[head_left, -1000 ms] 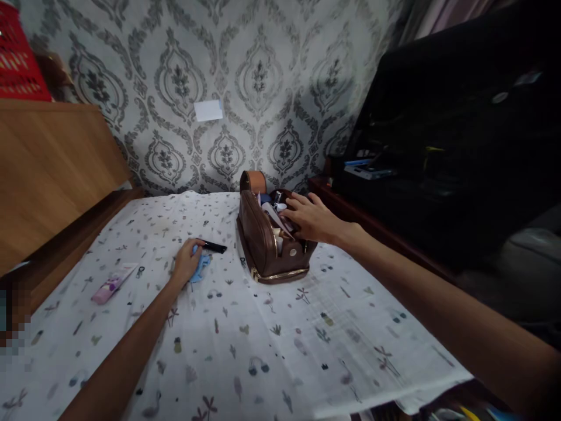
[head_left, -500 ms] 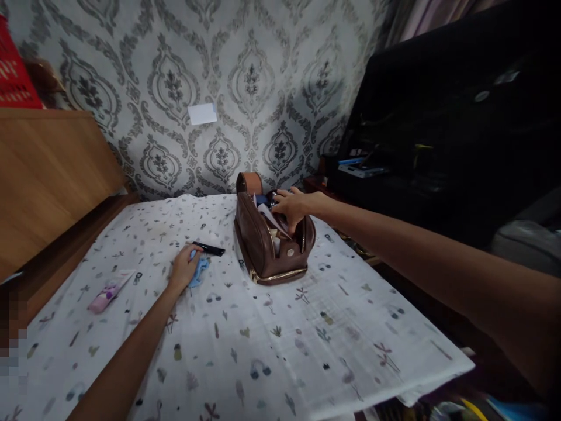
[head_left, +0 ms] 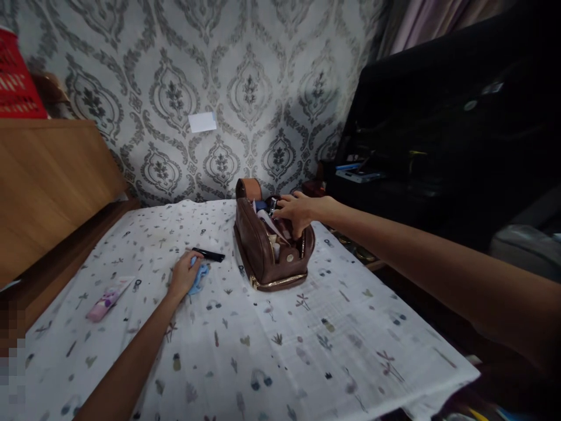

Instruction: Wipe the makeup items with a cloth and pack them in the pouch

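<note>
Two hands: both over the printed cloth (head_left: pixel 272 351).
Left hand (head_left: pixel 184 276): lies flat on a blue thing (head_left: pixel 200 275), near the black pen (head_left: pixel 209 255).
Right hand (head_left: pixel 295 211): fingers curled inside the open brown pouch (head_left: pixel 263 257); grip hidden.

Left hand (head_left: pixel 183 276) lies palm down, fingers loosely curled, forearm stretched forward; right hand (head_left: pixel 294 211) reaches far forward, fingers bent downward.

A pink tube (head_left: pixel 108 298) lies at the lower left on the printed white cloth (head_left: pixel 280 351). A wooden headboard (head_left: pixel 48 181) fills the left, a red basket (head_left: pixel 17 82) above it. A white paper slip (head_left: pixel 202 122) sticks to the patterned wallpaper (head_left: pixel 245 88).
</note>
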Demonstrator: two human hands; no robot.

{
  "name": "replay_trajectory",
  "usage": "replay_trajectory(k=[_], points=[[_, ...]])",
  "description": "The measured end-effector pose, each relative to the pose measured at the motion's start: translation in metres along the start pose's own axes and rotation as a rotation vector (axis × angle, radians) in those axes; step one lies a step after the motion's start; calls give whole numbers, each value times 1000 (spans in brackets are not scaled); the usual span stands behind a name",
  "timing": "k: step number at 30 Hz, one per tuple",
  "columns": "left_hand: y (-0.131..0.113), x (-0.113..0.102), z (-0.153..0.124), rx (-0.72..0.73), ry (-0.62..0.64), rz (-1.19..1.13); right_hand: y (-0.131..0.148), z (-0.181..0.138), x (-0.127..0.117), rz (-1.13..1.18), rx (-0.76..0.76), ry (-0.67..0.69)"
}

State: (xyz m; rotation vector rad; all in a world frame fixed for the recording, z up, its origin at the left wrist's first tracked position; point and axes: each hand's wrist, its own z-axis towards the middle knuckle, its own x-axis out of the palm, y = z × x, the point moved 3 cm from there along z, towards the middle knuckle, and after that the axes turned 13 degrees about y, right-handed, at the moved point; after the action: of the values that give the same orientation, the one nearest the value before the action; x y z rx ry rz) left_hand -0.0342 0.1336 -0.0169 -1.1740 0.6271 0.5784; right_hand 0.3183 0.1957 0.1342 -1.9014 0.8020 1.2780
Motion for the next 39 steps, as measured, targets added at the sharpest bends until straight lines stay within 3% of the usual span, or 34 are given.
replay_trajectory(k=[6,9,13,19,26,39], points=[[1,1,1,-1,0,4,14,-10,7,92,20,-53],[2,1,0,0,8,9,16,-14,8,20,41,-65],[2,1,0,8,13,10,14,-19,4,-114,42,-30],[2,1,0,13,22,14,22,-30,-2,-53,28,-22],[5,3,1,6,16,27,39,-47,-7,-155,126,9],[4,3,0,2,13,59,49,-55,-13,-60,164,78]])
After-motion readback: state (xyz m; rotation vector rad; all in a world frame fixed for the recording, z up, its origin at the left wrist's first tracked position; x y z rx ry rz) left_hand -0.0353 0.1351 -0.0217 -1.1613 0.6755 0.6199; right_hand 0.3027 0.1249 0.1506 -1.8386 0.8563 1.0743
